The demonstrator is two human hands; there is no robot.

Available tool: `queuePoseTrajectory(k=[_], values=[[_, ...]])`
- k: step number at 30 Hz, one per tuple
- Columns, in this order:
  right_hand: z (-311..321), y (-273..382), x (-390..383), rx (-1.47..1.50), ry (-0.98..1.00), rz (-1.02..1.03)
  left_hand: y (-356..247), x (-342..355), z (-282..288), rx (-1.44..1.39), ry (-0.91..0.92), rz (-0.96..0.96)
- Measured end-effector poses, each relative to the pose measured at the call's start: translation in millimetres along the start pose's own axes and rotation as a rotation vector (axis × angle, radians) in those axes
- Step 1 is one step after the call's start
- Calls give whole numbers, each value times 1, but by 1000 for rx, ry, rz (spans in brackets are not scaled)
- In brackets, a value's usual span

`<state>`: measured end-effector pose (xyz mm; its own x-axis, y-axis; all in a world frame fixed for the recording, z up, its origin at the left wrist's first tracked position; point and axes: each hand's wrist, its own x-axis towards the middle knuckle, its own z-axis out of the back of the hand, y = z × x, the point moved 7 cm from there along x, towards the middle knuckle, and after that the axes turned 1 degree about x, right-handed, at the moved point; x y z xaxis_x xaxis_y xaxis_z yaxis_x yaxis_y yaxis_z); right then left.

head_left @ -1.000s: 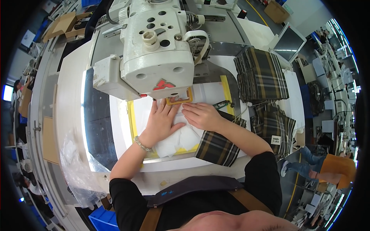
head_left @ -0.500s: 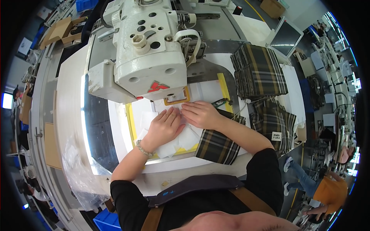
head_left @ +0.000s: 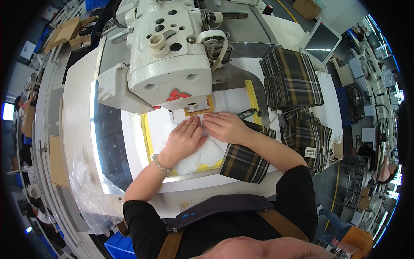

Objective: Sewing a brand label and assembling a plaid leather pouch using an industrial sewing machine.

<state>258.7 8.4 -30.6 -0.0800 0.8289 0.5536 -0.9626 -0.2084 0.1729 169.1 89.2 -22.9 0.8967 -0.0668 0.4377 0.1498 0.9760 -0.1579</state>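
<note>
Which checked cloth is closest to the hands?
The cloth partly hidden by the right forearm; the tall stack and white-tagged pile lie farther right.

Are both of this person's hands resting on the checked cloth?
No, the left hand and right hand rest on white material, while the nearest checked cloth lies to their right.

A: Was the light on your hands (head_left: pixel 185 140) even?

B: Yes, you had broad, bright light there, with clear detail and only soft shadows. Glare streaked the shiny plate (head_left: pixel 110 142) on your left, and glints speckled the plastic bag (head_left: pixel 88 194).

A: And toward the edges of your view?

B: Strip lights (head_left: pixel 400 93) burned white at far right, straight edges bowed, distant workstations blurred, and the corners went black.
</note>
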Motion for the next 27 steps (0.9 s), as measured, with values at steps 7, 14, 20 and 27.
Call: queuePoseTrajectory(k=[7,14,20,27], values=[[-1,-1,0,4,0,-6,1,-1,-1,3,2,13],[-1,-2,0,8,-9,-12,2,-2,-2,-8,6,24],[1,-1,2,10,-12,-14,3,-2,-2,-15,10,27],[0,-2,1,14,-19,-16,4,-2,-2,-24,10,31]])
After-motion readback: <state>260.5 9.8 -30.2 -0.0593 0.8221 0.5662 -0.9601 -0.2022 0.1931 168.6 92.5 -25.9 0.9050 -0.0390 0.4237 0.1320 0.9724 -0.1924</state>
